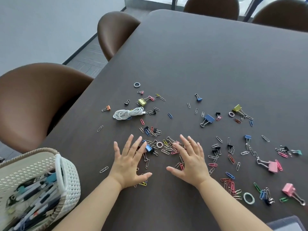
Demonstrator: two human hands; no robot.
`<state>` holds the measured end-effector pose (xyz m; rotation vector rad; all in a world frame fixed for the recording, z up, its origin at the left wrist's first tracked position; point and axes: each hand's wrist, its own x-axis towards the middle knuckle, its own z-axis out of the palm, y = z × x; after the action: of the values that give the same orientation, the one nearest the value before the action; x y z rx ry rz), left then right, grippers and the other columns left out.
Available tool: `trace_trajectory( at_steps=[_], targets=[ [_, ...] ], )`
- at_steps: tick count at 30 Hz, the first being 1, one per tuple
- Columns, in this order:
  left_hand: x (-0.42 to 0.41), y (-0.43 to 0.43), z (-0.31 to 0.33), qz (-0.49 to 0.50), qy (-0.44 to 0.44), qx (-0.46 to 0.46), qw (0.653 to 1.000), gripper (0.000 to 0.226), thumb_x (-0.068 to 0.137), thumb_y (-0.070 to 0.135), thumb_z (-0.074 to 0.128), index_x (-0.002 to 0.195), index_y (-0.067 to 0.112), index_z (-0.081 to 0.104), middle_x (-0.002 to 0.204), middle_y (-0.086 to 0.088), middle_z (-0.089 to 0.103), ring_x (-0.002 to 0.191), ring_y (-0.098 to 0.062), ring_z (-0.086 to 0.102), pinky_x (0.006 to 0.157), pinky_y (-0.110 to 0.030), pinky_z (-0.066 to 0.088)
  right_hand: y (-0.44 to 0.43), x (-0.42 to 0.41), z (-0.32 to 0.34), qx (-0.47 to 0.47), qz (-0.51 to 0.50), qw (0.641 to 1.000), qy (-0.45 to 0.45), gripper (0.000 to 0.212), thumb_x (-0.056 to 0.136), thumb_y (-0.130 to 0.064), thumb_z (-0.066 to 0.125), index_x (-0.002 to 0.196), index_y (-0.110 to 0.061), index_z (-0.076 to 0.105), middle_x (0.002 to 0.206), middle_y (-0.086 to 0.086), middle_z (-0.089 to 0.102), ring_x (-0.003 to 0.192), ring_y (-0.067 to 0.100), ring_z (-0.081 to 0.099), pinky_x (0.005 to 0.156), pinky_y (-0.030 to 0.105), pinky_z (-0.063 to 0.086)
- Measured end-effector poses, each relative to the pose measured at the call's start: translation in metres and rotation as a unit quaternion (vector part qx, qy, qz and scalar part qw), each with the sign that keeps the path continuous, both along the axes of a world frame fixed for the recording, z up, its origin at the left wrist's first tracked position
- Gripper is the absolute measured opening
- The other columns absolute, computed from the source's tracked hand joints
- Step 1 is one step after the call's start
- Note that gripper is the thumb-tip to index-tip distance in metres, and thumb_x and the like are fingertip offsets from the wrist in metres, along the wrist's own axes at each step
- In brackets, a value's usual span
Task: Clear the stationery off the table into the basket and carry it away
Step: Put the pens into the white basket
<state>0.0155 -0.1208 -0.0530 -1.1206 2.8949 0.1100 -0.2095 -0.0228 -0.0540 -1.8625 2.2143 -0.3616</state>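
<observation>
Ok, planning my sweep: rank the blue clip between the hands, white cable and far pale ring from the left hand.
1. Blue clip, at the left hand's fingertips.
2. White cable, beyond the clip.
3. Pale ring, farthest up the table.

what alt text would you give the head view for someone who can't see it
The left hand and right hand, both open, lie over a pile of paper clips on a dark table strewn with binder clips. A white basket holding pens sits at the near left.
</observation>
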Motion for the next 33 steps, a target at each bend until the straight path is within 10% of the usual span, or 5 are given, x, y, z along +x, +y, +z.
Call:
trace_trajectory(
  at_steps=[7, 11, 16, 22, 33],
  targets=[
    [0.002, 0.008, -0.014, 0.042, -0.064, 0.032, 0.997, 0.105, 0.061, 0.09, 0.023, 0.143, 0.025, 0.023, 0.151, -0.004, 0.019, 0.138, -0.035, 0.012, 0.098, -0.069, 0.01, -0.019, 0.004, -0.006, 0.113, 0.006, 0.992, 0.055, 0.099, 0.059, -0.084, 0.017, 0.142, -0.04, -0.014, 0.147, -0.008, -0.029, 0.135, 0.019, -0.032, 0.108, 0.046, -0.016],
    [-0.024, -0.022, -0.014, 0.071, -0.041, 0.037, 0.996, 0.092, 0.069, 0.081, 0.018, 0.144, 0.034, -0.007, 0.155, 0.0, -0.005, 0.14, -0.024, -0.01, 0.105, -0.062, -0.001, -0.05, 0.004, -0.006, 0.103, 0.037, 0.992, 0.061, 0.084, 0.067, -0.078, 0.016, 0.144, -0.044, 0.009, 0.157, -0.003, -0.005, 0.143, 0.023, -0.007, 0.113, 0.047, -0.003],
    [-0.028, -0.03, -0.02, 0.01, 0.096, -0.005, 0.995, 0.052, 0.079, 0.06, 0.039, 0.117, 0.029, 0.058, 0.121, 0.001, 0.047, 0.107, -0.022, 0.043, 0.088, -0.04, 0.035, -0.05, 0.004, -0.022, -0.097, 0.014, 0.993, 0.072, 0.043, 0.079, -0.056, 0.043, 0.107, -0.03, 0.062, 0.109, 0.002, 0.059, 0.099, 0.024, 0.047, 0.079, 0.039, 0.049],
    [-0.027, -0.028, -0.024, -0.002, 0.18, -0.034, 0.983, 0.033, 0.077, 0.051, 0.049, 0.088, 0.021, 0.057, 0.078, 0.0, 0.056, 0.069, -0.019, 0.049, 0.051, -0.028, 0.048, -0.043, 0.015, -0.024, -0.162, -0.035, 0.983, 0.083, 0.03, 0.08, -0.044, 0.048, 0.073, -0.017, 0.061, 0.072, 0.003, 0.054, 0.062, 0.024, 0.053, 0.041, 0.026, 0.042],
    [-0.021, 0.009, -0.013, 0.103, 0.121, -0.044, 0.986, 0.048, 0.069, 0.06, 0.039, 0.06, 0.015, 0.052, 0.057, 0.003, 0.051, 0.05, -0.013, 0.051, 0.038, -0.019, 0.036, -0.012, 0.031, -0.01, -0.08, -0.041, 0.991, 0.098, 0.016, 0.08, -0.025, 0.048, 0.069, -0.015, 0.043, 0.049, -0.003, 0.05, 0.038, 0.018, 0.051, 0.032, 0.018, 0.025]
  ],
)
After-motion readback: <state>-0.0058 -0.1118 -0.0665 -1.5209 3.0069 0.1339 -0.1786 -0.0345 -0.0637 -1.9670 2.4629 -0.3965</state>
